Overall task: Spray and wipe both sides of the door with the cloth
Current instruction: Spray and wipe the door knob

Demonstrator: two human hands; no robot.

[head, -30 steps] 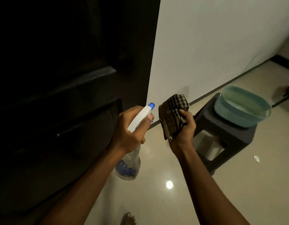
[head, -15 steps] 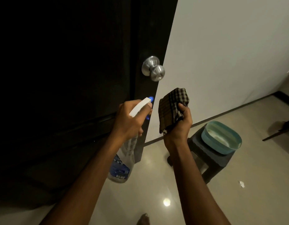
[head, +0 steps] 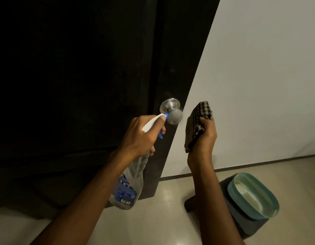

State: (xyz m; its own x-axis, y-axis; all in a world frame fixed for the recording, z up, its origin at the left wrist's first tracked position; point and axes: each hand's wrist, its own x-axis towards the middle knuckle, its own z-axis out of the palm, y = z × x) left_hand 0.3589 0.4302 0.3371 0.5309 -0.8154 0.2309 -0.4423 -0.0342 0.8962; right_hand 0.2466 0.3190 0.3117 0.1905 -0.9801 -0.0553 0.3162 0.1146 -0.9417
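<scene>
The left hand [head: 140,137] grips the bottle [head: 128,188] round its neck, with the nozzle just beside the knob [head: 172,112] at the free edge of the dark door [head: 82,76]. The right hand [head: 204,138] clutches the folded cloth [head: 197,121] in front of the wall [head: 259,85], apart from the door. A basin [head: 254,195] sits on a stool [head: 241,221] on the floor [head: 162,223].

dark brown door [head: 82,76], checked brown cloth [head: 200,119], silver knob [head: 172,112], teal basin [head: 253,195].
</scene>
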